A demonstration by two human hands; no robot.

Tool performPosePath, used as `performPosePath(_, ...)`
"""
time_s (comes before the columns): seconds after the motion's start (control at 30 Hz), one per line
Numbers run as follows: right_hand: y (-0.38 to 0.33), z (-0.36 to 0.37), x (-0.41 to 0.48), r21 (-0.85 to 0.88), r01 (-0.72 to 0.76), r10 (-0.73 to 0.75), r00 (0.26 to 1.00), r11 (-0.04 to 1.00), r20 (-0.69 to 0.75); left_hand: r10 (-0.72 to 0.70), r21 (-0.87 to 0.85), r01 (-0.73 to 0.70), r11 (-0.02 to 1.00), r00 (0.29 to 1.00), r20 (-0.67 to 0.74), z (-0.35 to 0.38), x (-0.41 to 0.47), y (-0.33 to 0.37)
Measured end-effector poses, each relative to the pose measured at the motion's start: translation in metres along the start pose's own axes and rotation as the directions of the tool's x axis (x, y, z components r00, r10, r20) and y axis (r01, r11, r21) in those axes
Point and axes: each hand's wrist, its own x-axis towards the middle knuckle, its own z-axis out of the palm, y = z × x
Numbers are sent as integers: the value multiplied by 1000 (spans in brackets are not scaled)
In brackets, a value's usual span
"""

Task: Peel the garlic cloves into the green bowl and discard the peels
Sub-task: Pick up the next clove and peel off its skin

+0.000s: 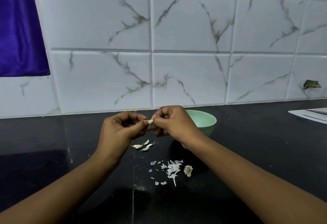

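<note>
Garlic clove (150, 121), small, light and firm under papery skin, is pinched between both hands just left of the green bowl (206, 119); left hand (122, 126) grips its body; right hand (170, 121) pinches the tip, likely the best spot to tear brittle skin; unpeeled cloves (143, 146) and peels (170, 169) lie nearer than the bowl.

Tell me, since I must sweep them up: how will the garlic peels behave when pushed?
The peels look paper-thin and curled, so probably floppy and light, apt to scatter rather than slide together. On the glossy counter the smallest flakes may be hard to pinch.
</note>
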Motion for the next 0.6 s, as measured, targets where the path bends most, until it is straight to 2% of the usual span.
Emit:
performPosePath(0.03, -1, -1, 1, 109, -59, 56, 998, 992, 29, -19, -24, 19, 1000, 1000, -1, 0, 0, 0)
performPosePath(0.1, -3, -7, 3, 143, -99, 89, 993, 985, 75, -45, -40, 45, 998, 999, -2, -2, 1, -1)
performPosePath(0.27, -8, -15, 3, -89, 15, -6, 995, 996, 101, -72, 9, 72, 997, 997, 0, -4, 2, -3)
performPosePath(0.4, -5, -12, 1, -314, 113, -91, 992, 943, 84, -68, 61, 67, 996, 998, 17, -2, 0, -3)
performPosePath(0.6, -8, -6, -3, -463, 176, -173, 984, 868, 51, -1, 158, 1, 987, 1000, 3, -2, -1, -3)
